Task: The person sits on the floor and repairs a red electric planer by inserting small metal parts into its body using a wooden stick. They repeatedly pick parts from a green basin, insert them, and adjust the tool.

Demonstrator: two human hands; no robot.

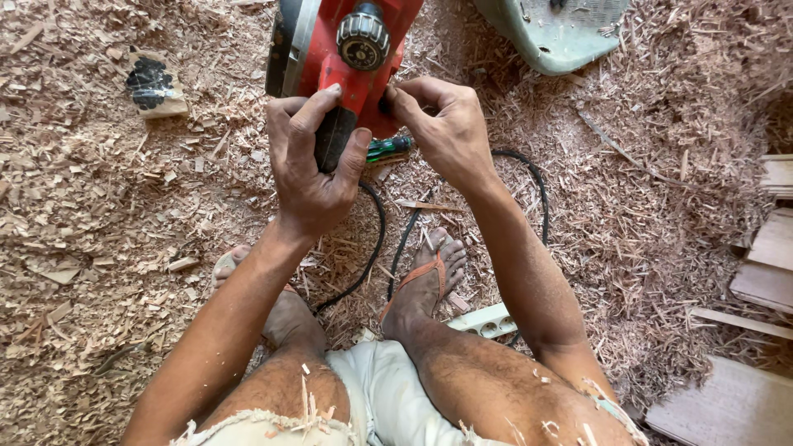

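A red electric planer [343,49] sits at the top centre of the view, just beyond the person's knees, over a floor [99,248] thick with wood shavings. The left hand [314,157] is wrapped around the planer's dark rear handle, thumb on the right side and fingers curled over the left, so the tool lies directly under and ahead of that palm. The right hand [442,132] is at the planer's right flank, fingertips pinched together against the red housing just below the ribbed black knob [362,37]; it looks closed on something small there (what exactly it pinches cannot be made out). A green-handled screwdriver [390,149] lies between the two hands, just beneath the planer's body and touching or nearly touching it. A black cable [376,239] loops back from the tool towards the feet, passing beside the orange sandal [425,281]. A white power strip [487,322] lies by the right leg. Wooden boards [772,248] lie along the right edge, and a pale green object [562,33] sits at the top, right of the planer.
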